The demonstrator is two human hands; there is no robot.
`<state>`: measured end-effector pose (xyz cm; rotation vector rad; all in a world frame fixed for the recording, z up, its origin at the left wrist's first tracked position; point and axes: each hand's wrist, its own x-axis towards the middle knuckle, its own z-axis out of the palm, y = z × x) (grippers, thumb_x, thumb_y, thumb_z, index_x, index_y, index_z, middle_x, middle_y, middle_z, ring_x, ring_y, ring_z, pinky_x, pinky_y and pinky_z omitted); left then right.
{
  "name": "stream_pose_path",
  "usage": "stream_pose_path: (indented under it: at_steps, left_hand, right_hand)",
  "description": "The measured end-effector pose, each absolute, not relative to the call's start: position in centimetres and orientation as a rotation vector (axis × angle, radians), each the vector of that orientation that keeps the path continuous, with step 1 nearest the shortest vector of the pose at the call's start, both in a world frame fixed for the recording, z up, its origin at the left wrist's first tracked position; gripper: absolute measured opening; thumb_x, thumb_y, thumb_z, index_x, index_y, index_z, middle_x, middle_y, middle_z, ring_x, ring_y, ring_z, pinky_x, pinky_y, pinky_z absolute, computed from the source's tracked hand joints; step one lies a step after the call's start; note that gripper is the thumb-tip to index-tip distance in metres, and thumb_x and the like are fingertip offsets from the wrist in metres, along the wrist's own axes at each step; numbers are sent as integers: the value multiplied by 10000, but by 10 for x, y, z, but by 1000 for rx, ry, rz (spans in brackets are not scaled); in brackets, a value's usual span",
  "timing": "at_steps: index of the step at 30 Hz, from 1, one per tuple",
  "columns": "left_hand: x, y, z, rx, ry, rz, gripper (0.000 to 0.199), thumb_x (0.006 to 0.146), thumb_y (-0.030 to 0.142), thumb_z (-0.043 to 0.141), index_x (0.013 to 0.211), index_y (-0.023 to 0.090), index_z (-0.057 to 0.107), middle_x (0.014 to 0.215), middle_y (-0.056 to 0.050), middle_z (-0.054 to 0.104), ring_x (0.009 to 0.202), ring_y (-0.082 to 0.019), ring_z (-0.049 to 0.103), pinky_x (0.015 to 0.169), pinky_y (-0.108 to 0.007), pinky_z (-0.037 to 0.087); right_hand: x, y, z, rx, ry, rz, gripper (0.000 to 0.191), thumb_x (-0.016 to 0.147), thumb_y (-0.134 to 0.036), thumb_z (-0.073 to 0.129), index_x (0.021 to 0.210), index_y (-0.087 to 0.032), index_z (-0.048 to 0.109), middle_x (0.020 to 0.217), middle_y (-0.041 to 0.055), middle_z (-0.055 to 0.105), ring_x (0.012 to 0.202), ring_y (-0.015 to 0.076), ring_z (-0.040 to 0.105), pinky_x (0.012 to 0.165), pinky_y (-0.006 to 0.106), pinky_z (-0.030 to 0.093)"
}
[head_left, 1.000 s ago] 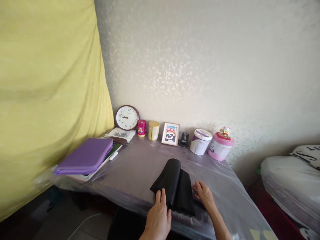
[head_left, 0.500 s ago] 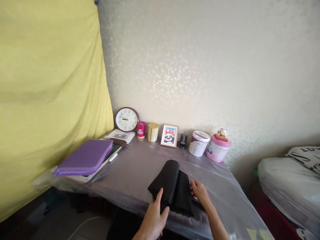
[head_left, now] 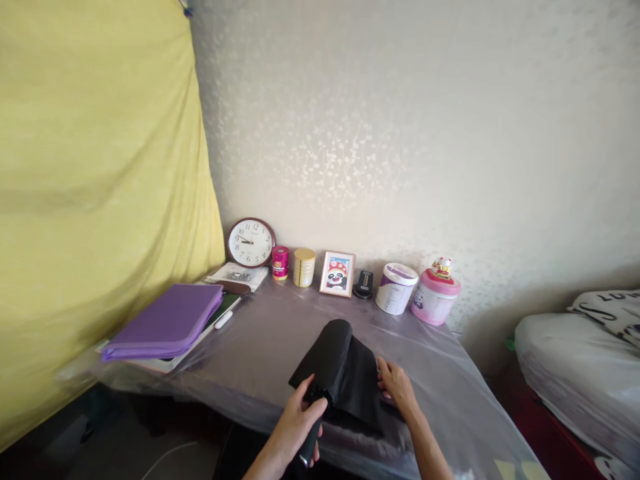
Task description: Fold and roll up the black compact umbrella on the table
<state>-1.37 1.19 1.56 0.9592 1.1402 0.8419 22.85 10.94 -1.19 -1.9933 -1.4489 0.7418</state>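
Observation:
A black folding umbrella lies over the front part of the table, its canopy partly rolled with loose panels spread to both sides. Its dark handle points toward me, past the table's front edge. My left hand is wrapped round that handle, with the thumb and index finger near the base of the canopy. On the other side, my right hand pinches the outer edge of the right-hand canopy panel between thumb and fingers.
A purple zip folder and a white marker lie on the plastic-covered table's left. Along the wall stand a clock, tins, a panda picture frame, a white tub and a pink tub.
My left hand has moved slightly down and left, its index finger drawn back from the canopy to close round the handle. The umbrella has tilted a little; my right hand still pinches the panel.

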Motion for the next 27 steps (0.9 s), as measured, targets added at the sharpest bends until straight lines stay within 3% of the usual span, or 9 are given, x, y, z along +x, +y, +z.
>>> stream_pose_path:
  at_steps: [3,8,15,20,27]
  left_hand:
    - [-13,12,15,921,1131,877,775,753,503,452,1366,266,40,535,67,506,331,-95,481,301,-165,340]
    - [-13,12,17,894,1123,893,729,758,475,454,1357,260,98,520,66,505,324,-92,468,296,-164,333]
    - [-14,11,12,946,1148,830,707,768,480,449,1350,310,84,555,71,502,341,-105,493,316,-181,353]
    - [-12,11,-1,1026,1217,815,700,797,440,402,1362,286,19,579,69,483,314,-93,463,304,-191,361]
    - [-1,5,-2,1301,1358,756,647,810,396,383,1365,283,70,998,-99,562,308,-60,461,321,-202,361]
  right_hand:
    - [228,109,-10,-1984,-1386,869,405,799,-504,324,723,-179,555,717,60,641,567,129,610,435,194,443]
    - [224,109,-4,-2013,-1363,903,479,783,-563,279,629,-184,529,515,22,541,487,145,557,414,221,419]
    - [213,115,-15,-1925,-1483,497,414,749,-500,344,526,-204,528,556,35,578,606,186,576,556,266,410]
    - [222,115,-24,-1771,-1388,541,421,694,-529,393,468,-202,533,489,23,563,548,189,544,503,270,390]
    - [220,108,-9,-1674,-1308,630,479,690,-554,420,611,-144,654,545,32,613,592,195,563,536,264,407]
